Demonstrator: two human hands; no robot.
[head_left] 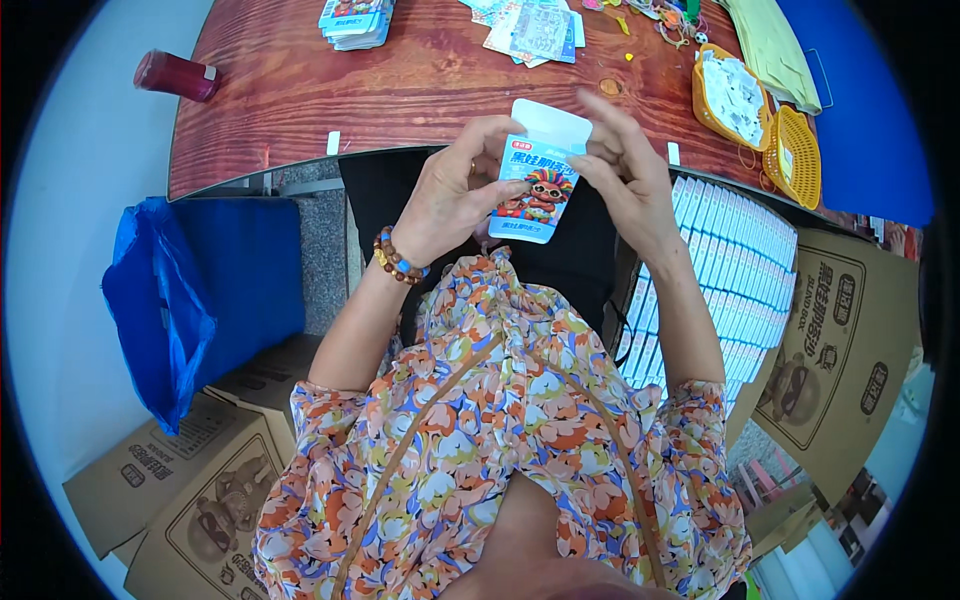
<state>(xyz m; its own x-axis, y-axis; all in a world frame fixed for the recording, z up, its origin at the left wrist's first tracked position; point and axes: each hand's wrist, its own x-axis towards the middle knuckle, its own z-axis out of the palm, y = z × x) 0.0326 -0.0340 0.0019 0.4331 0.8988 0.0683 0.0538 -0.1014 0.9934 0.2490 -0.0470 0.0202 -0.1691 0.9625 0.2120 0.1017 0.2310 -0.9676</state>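
Note:
A small light-blue cardboard box (540, 190) with a colourful cartoon figure on its front is held above my lap, just off the table's near edge. Its pale top flap (552, 122) stands up at the far end. My left hand (455, 185) grips the box from the left, thumb across the front and fingers behind. At the upper right side, my right hand (630, 175) has its thumb on the box's edge; other fingers curl behind, and the raised index finger is blurred. Whether anything is inside the box cannot be seen.
On the wooden table (430, 90) are a stack of boxes (357, 25), flat cards (540, 32), small trinkets (660, 15), a red jar (178, 76) and yellow baskets (797, 160). To the right, a carton (840, 340) holds rows of boxes (710, 270). A blue bag (165, 310) sits left.

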